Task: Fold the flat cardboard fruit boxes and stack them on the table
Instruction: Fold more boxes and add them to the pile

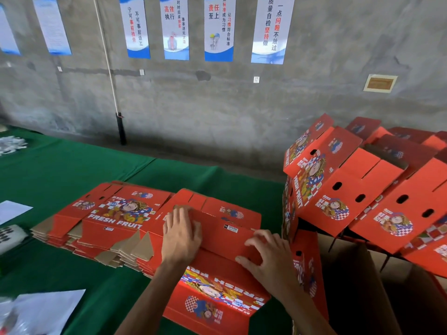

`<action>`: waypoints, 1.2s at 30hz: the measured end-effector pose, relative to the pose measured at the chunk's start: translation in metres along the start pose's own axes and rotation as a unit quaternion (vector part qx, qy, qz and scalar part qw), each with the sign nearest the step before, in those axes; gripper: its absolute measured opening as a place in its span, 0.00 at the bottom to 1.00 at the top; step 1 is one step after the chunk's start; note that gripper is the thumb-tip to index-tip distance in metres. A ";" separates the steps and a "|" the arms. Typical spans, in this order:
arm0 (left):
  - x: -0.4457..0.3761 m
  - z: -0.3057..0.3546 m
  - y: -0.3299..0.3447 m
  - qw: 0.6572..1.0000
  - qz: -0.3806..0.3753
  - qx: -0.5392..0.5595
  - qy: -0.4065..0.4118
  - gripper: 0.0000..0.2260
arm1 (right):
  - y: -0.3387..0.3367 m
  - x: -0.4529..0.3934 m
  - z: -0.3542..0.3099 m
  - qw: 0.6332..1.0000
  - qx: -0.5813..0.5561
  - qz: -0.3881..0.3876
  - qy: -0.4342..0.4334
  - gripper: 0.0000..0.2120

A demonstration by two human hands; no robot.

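Note:
A red cardboard fruit box [217,293] stands partly folded on the green table [72,165] in front of me, its printed side facing me upside down. My left hand [181,235] lies flat on the box's top panel with fingers spread. My right hand [268,255] rests on the same panel further right, fingers bent and pressing on its near edge. A stack of flat red boxes [116,218] lies just behind and to the left. Folded boxes [358,187] are piled at the right, leaning against each other.
White sheets of paper [46,310] lie at the table's near left, another sheet [12,210] further back. A brown carton [358,286] stands at the lower right under the folded pile. A concrete wall with posters [219,27] runs behind the table.

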State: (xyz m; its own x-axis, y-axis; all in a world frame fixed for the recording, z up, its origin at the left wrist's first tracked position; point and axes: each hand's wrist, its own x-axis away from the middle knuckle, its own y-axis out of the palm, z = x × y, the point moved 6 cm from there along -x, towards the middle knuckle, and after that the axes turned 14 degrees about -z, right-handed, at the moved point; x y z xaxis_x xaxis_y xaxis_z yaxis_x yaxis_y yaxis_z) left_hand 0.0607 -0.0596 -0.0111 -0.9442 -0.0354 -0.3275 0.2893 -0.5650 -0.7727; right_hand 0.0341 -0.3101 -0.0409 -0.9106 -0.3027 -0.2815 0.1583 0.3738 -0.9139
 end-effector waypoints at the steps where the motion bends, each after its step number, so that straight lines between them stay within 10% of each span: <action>1: -0.001 -0.001 0.003 0.999 -0.019 -0.024 -0.010 0.14 | 0.001 -0.002 -0.002 1.000 -0.021 -0.004 0.009 0.21; 9: -0.003 -0.010 0.024 0.983 -0.137 -0.124 -0.019 0.26 | 0.024 -0.027 0.000 0.989 0.080 -0.069 0.108 0.45; 14: -0.005 -0.011 0.019 0.982 -0.127 -0.135 -0.039 0.30 | 0.005 -0.019 0.009 0.995 -0.085 -0.020 0.056 0.29; 17: -0.007 -0.014 0.009 0.985 -0.106 -0.122 -0.065 0.35 | 0.002 0.008 0.037 0.915 -0.339 0.094 0.198 0.26; 21: -0.011 -0.020 0.004 0.982 -0.122 -0.109 -0.091 0.37 | 0.057 0.036 0.052 0.749 -0.508 -0.176 0.388 0.10; 29: -0.015 -0.016 0.003 0.977 -0.175 -0.081 -0.090 0.37 | 0.054 0.049 0.042 0.742 -0.430 -0.370 0.357 0.14; 36: -0.007 -0.012 -0.009 0.981 -0.157 -0.059 -0.101 0.36 | 0.046 0.043 0.038 0.791 -0.445 -0.244 0.342 0.12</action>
State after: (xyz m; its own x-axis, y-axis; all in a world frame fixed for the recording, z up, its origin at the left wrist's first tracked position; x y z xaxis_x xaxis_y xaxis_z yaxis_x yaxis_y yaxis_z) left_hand 0.0665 -0.0443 -0.0087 -0.9982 -0.0436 0.0419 -0.0162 -0.4746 -0.8801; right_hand 0.0172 -0.3397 -0.1059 -0.8226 -0.1698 0.5426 -0.3295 0.9202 -0.2116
